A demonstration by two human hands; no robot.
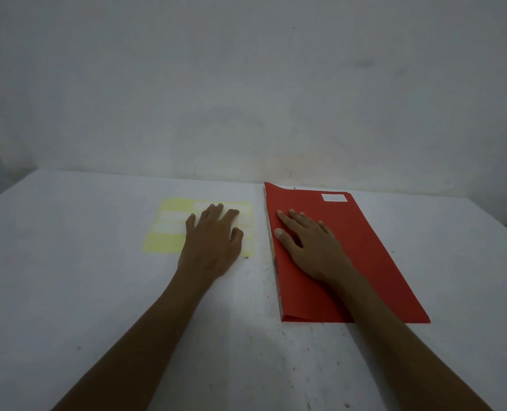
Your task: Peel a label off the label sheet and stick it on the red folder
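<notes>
My left hand [213, 232] lies flat on the label sheet [169, 226], fingers loosely spread and slightly curled at the tips, pinching nothing that I can see. The sheet is pale yellow backing with white labels on it, and it sits toward the far edge of the table [68, 277], left of the middle. Some of its rows look bare, only backing, though my hand covers a good part and I cannot count what remains.

My right hand [305, 241] rests palm down on the red folder [364, 262], fingers spread, thumb out near the folder's left edge, holding it still and gripping nothing. The folder lies closed just beside the sheet, to its right, running from near the far edge of the table back toward me.

A white label [334, 197] already sits on the folder's far right corner, flat and roughly square to the edges. So I judge that the sticking is done, or that this is a label from an earlier round and another peel is about to start; from here I cannot tell which. If one more is wanted, I have yet to lift a corner off the sheet.

The label is too small and bright to show any writing. I see no brand or print elsewhere.
</notes>
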